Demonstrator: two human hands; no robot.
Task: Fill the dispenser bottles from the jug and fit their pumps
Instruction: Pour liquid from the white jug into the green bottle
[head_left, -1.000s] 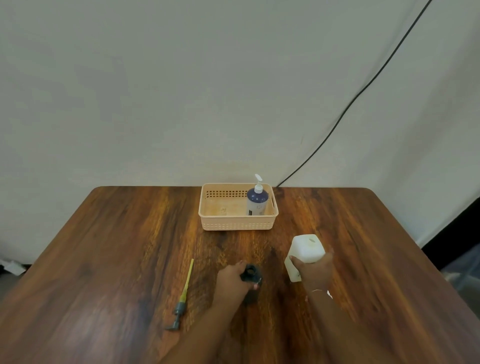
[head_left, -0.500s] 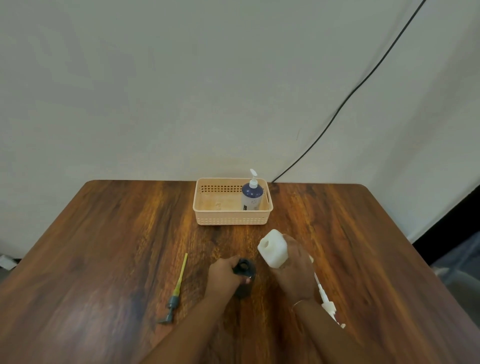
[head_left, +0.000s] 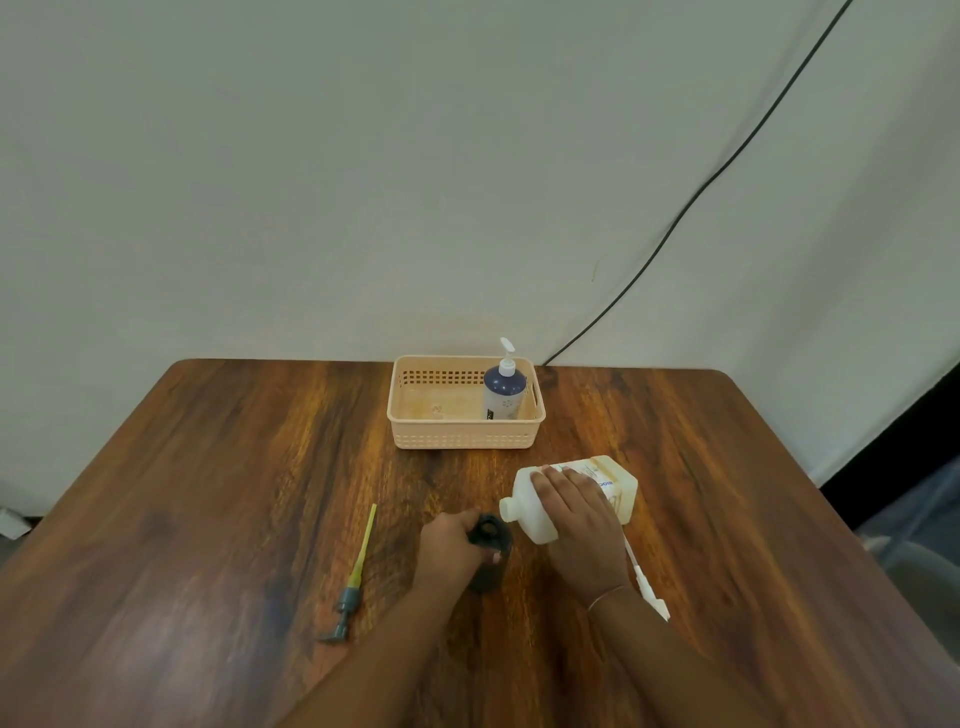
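My left hand (head_left: 449, 543) grips a dark dispenser bottle (head_left: 489, 535) that stands upright with its mouth open. My right hand (head_left: 579, 519) holds the white jug (head_left: 615, 480) tipped almost on its side, its spout right beside the dark bottle's mouth. A grey pump with a yellow tube (head_left: 356, 574) lies on the table to the left. A white pump (head_left: 649, 590) lies partly hidden behind my right wrist. A blue and white bottle with its pump fitted (head_left: 501, 387) stands in the right end of the beige basket (head_left: 462, 439).
The wooden table (head_left: 208, 493) ends at a pale wall behind the basket. A black cable (head_left: 675, 223) runs diagonally down the wall to the table's back edge. The table's right edge drops to a dark floor area.
The jug went from upright at the right to tilted over, with its spout swung left and down to the dark bottle's mouth. My left hand stayed on the bottle.
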